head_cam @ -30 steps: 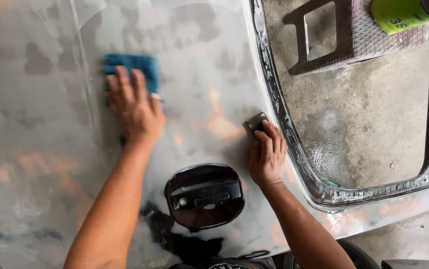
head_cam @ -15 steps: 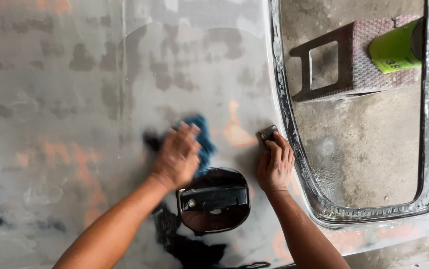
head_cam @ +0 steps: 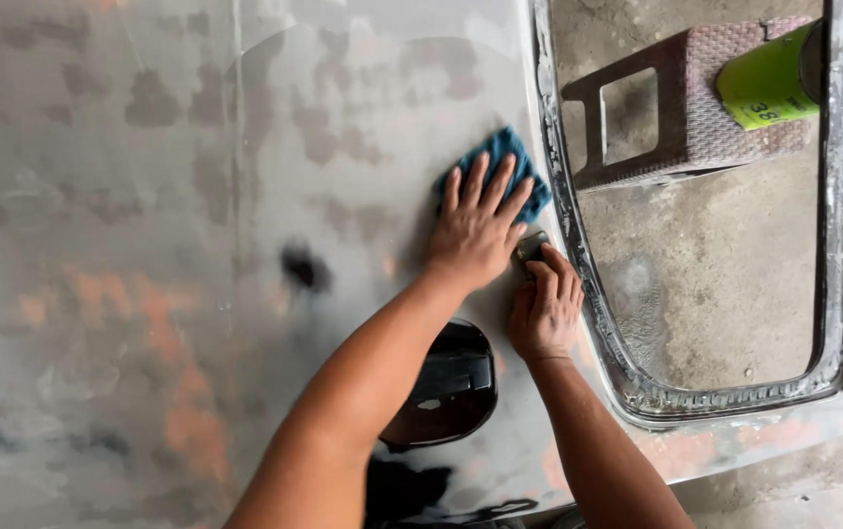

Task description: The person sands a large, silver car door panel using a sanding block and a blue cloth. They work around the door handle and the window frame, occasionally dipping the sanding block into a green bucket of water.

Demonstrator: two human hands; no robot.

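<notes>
A grey sanded car body panel (head_cam: 196, 196) with orange and dark patches fills the head view. My left hand (head_cam: 475, 230) lies flat, fingers spread, pressing a blue cloth (head_cam: 498, 162) against the panel next to the window opening's edge. Just below and right of it, my right hand (head_cam: 544, 309) grips a small dark sanding block (head_cam: 529, 245) held on the panel. The two hands almost touch. A black oval door-handle recess (head_cam: 451, 387) sits under my left forearm.
The window opening's rough rim (head_cam: 627, 387) curves along the right. Through it I see concrete floor, a brown woven stool (head_cam: 696, 98) and a green container (head_cam: 769, 83). A black smudge (head_cam: 304, 266) marks the panel's middle.
My left hand has swept the blue cloth from the panel's left across to the right, up beside the window rim. My right hand stayed in place with the block.
</notes>
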